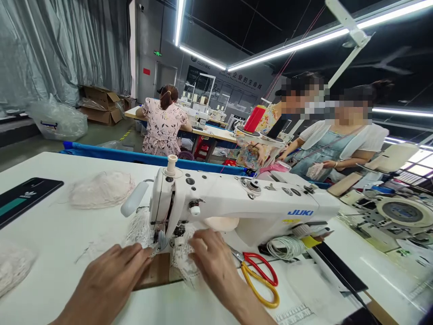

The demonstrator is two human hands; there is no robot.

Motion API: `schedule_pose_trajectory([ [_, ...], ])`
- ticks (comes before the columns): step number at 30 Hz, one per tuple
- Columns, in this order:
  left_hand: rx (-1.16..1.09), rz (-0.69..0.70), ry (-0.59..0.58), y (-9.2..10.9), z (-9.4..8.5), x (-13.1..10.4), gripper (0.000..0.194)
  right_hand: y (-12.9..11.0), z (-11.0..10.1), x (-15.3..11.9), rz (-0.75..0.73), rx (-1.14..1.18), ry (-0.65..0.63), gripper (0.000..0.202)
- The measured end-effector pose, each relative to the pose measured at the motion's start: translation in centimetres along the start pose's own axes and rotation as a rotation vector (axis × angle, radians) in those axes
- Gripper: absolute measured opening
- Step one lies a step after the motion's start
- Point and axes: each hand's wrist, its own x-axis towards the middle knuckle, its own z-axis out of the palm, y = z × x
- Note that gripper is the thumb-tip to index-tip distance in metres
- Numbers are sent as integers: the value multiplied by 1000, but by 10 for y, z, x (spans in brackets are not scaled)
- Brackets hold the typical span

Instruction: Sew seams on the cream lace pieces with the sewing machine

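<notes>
White lace point(184, 262) lies under the needle end of a white sewing machine point(216, 196), and more of it bunches up behind the presser foot. At the left of the needle, my left hand point(113, 273) has its fingers pressed together, with the fingertips on the lace edge. My right hand point(214, 257) is on the other side, its fingers curled over the lace beneath the machine arm. Its thumb is partly hidden. Scissors point(260, 275) with one red and one yellow handle lie beside my right wrist.
Pale lace piles point(101, 189) rest on the white table point(43, 253) at the left, near a dark phone point(29, 196). A coil of white cord point(286, 247) sits by the machine's base. Co-workers point(341, 144) stand behind the machine; another person point(165, 122) sits farther back.
</notes>
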Motion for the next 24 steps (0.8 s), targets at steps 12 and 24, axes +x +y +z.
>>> schedule_pose_trajectory([
  [12,-10,167,-83,-25,30,9,26,-2,35,23,-222,325,21,14],
  [24,-124,240,150,-29,49,4,33,1,47,23,-192,233,57,13],
])
